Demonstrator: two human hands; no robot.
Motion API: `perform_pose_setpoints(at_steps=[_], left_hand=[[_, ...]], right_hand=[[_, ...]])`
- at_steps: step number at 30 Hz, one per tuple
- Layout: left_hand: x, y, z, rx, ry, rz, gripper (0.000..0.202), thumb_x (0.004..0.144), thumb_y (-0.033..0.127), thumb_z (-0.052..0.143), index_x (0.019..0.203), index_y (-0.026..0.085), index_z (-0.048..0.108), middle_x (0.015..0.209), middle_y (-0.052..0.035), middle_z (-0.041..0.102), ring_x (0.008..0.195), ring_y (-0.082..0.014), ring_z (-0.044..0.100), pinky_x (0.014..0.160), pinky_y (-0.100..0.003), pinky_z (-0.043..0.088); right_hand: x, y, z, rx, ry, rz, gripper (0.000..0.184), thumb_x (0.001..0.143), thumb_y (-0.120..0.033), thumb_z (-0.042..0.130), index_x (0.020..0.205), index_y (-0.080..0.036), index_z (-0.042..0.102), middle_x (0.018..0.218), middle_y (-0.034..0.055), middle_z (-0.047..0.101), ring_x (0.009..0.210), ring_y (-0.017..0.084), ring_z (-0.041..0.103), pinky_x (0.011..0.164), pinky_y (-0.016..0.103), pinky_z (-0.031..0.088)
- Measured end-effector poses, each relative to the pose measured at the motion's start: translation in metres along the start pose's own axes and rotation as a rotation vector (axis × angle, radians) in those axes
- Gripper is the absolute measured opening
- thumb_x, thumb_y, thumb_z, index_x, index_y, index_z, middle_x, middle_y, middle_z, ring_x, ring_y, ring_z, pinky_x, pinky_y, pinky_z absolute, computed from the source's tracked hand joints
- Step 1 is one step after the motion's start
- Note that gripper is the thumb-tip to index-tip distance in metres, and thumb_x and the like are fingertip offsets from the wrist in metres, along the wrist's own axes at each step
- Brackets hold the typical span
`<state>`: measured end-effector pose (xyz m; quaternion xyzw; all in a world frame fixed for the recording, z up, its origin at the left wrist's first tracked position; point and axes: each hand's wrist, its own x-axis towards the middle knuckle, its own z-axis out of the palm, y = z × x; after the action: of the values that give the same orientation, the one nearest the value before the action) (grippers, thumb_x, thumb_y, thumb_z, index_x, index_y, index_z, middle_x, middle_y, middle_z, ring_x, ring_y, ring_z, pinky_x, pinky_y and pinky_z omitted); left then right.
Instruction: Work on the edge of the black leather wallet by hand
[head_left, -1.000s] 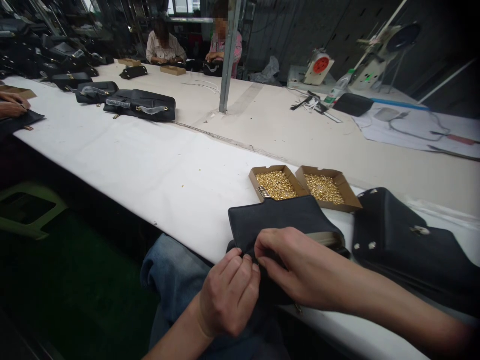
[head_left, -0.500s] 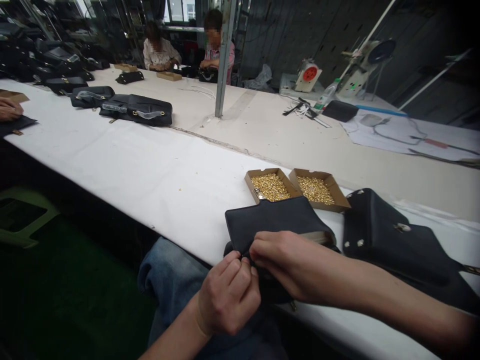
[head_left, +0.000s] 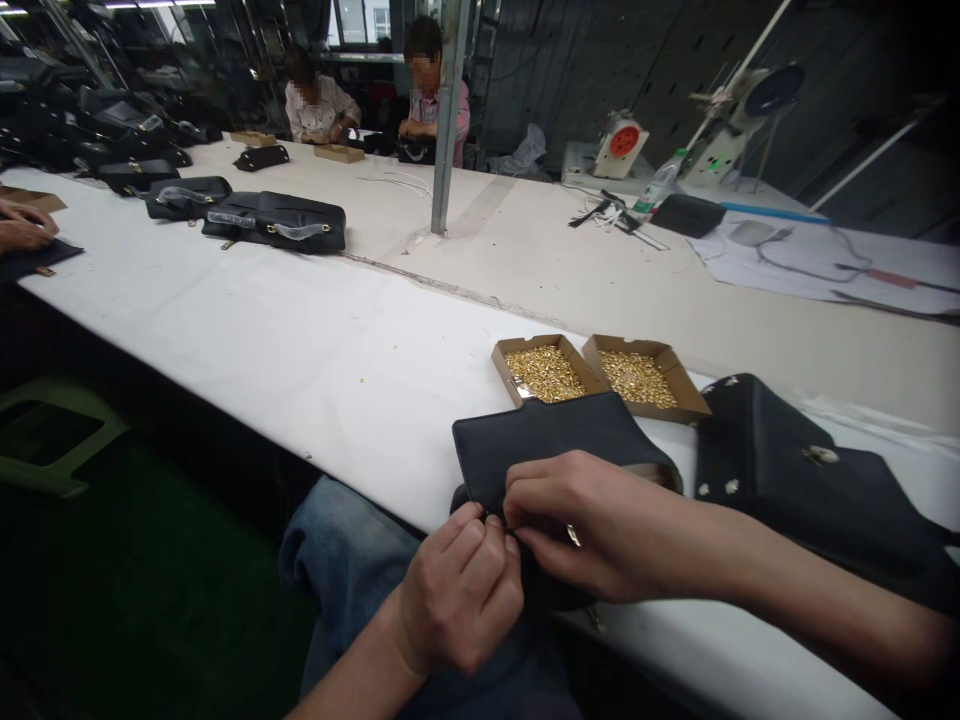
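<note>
A black handbag [head_left: 547, 430] lies over the table's near edge by my lap, its flap spread away from me. My left hand [head_left: 465, 590] is closed, thumb and fingers pinching the bag's near left edge. Close beside it, my right hand [head_left: 577, 515] pinches at the same edge of the bag, back of the hand upward. Any small part between the fingertips is hidden. A bit of gold metal [head_left: 574, 535] shows by my right thumb. Just beyond the flap stand two cardboard boxes of small gold fittings, a left box [head_left: 546, 372] and a right box [head_left: 637, 378].
Another black bag [head_left: 795, 480] with metal studs lies at the right. Several finished-looking bags [head_left: 277, 220] sit farther left, near a co-worker's hands [head_left: 26, 225]. A metal post [head_left: 444, 130] rises from the table. Two people work at the far side. A green stool [head_left: 60, 435] stands at left.
My right hand has shifted slightly and its thumb has come down away from the fingers, exposing the gold metal. My left hand keeps its pinch. The view has turned slightly.
</note>
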<state>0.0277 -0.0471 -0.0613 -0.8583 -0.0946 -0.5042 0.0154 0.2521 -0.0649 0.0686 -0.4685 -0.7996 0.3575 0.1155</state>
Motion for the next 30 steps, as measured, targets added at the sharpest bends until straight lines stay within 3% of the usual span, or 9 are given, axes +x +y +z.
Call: perform_pose_setpoints(at_steps=[10, 19, 26, 30], left_hand=[[0.005, -0.002, 0.001, 0.019, 0.007, 0.025, 0.017, 0.109, 0.002, 0.061, 0.103, 0.005, 0.077, 0.101, -0.0181, 0.079, 0.096, -0.0259, 0.078, 0.096, -0.047, 0.077], [0.001, -0.007, 0.002, -0.006, -0.032, 0.056, 0.018, 0.106, 0.002, 0.059, 0.103, 0.005, 0.077, 0.106, -0.0198, 0.077, 0.095, -0.0271, 0.074, 0.098, -0.049, 0.074], [0.003, -0.007, 0.002, 0.010, -0.025, 0.063, 0.018, 0.108, 0.002, 0.059, 0.103, 0.006, 0.076, 0.104, -0.0188, 0.077, 0.094, -0.0257, 0.075, 0.098, -0.048, 0.075], [0.002, -0.005, 0.000, 0.049, 0.001, 0.013, 0.018, 0.110, 0.002, 0.059, 0.108, 0.007, 0.076, 0.107, -0.0185, 0.079, 0.095, -0.0246, 0.075, 0.095, -0.047, 0.076]], right_hand=[[-0.006, 0.011, 0.020, 0.043, 0.147, 0.013, 0.004, 0.101, -0.022, 0.061, 0.097, -0.021, 0.062, 0.091, 0.0002, 0.065, 0.076, 0.017, 0.055, 0.069, 0.033, 0.037], [-0.005, 0.007, 0.021, 0.052, 0.171, 0.068, 0.006, 0.099, -0.020, 0.065, 0.094, -0.021, 0.061, 0.088, 0.0003, 0.063, 0.075, 0.017, 0.053, 0.069, 0.033, 0.036], [-0.006, 0.008, 0.019, 0.022, 0.141, 0.039, 0.014, 0.110, -0.021, 0.057, 0.100, -0.020, 0.067, 0.099, 0.0053, 0.068, 0.084, 0.021, 0.060, 0.075, 0.035, 0.039], [-0.008, 0.011, 0.022, 0.034, 0.185, 0.061, 0.016, 0.111, -0.020, 0.057, 0.101, -0.021, 0.070, 0.099, 0.0053, 0.070, 0.085, 0.021, 0.063, 0.076, 0.034, 0.041]])
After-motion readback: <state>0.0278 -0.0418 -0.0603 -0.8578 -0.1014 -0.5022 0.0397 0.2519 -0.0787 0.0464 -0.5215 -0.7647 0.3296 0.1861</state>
